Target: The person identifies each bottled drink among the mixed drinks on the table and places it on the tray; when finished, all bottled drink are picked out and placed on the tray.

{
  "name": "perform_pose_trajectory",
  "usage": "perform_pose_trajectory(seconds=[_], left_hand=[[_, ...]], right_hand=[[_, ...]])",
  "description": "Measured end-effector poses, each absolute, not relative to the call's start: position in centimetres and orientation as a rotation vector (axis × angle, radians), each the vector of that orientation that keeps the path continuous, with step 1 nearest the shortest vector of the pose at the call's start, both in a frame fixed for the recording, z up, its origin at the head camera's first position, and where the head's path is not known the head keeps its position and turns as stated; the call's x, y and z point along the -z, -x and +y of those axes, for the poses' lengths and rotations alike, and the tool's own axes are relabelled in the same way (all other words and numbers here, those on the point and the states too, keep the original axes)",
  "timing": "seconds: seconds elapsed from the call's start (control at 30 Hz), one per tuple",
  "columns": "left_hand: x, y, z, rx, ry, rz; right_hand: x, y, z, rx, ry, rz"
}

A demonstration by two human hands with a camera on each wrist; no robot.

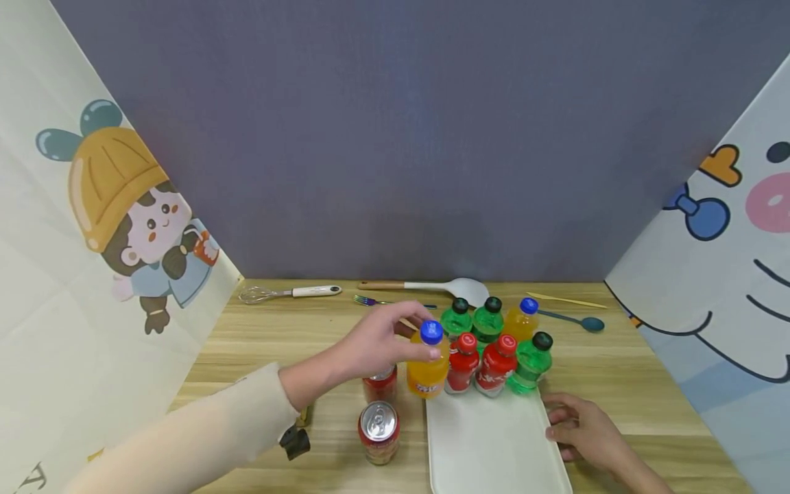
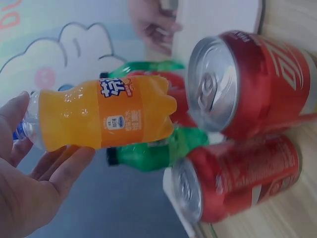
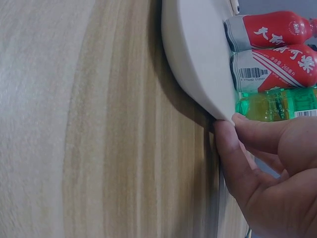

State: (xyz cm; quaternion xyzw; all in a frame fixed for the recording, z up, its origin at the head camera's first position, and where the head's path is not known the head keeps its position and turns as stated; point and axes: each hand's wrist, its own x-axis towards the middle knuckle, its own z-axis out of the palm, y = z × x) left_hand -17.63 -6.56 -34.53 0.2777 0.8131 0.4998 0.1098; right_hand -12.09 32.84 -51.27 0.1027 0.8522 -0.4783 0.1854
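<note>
My left hand grips a small orange soda bottle near its blue cap, in the head view over the left edge of a white tray. In the left wrist view the bottle shows its full orange label and bumpy base. Thumb and finger of my right hand pinch the tray's right rim, seen close in the right wrist view. On the tray's far part stand two red bottles, several green bottles with black caps and another orange soda bottle.
Two red soda cans stand left of the tray, one behind the other. Along the back lie a whisk, a white spatula, a fork, a dark spoon and a yellow stick. A grey panel rises behind.
</note>
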Motion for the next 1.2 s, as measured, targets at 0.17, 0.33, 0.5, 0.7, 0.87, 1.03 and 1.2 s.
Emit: perform_pose_trajectory(seconds=[0.17, 0.33, 0.5, 0.7, 0.87, 1.03, 1.2], left_hand=[[35.9, 17.6, -4.6, -1.369, -0.901, 2.363], [37.5, 17.2, -3.2, -1.291, -0.991, 2.347], [38.8, 16.8, -2.0, -1.191, -1.011, 2.347], [39.8, 16.4, -0.6, -1.135, -1.022, 2.35], [40.3, 16.1, 0.2, -1.109, -1.045, 2.362], [40.7, 15.8, 0.4, -1.08, -0.983, 2.355], [41.0, 15.8, 0.5, -1.06, -0.929, 2.317]], right_hand=[[51.3, 12.2, 32.6, 1.327, -0.331, 2.406], [51.3, 12.3, 32.6, 1.329, -0.327, 2.4], [51.2, 12.2, 32.7, 1.332, -0.305, 2.402], [51.4, 12.3, 32.7, 1.321, -0.316, 2.409], [51.5, 12.4, 32.7, 1.314, -0.322, 2.416], [51.6, 12.5, 32.7, 1.314, -0.332, 2.405], [51.6, 12.6, 32.8, 1.303, -0.344, 2.405]])
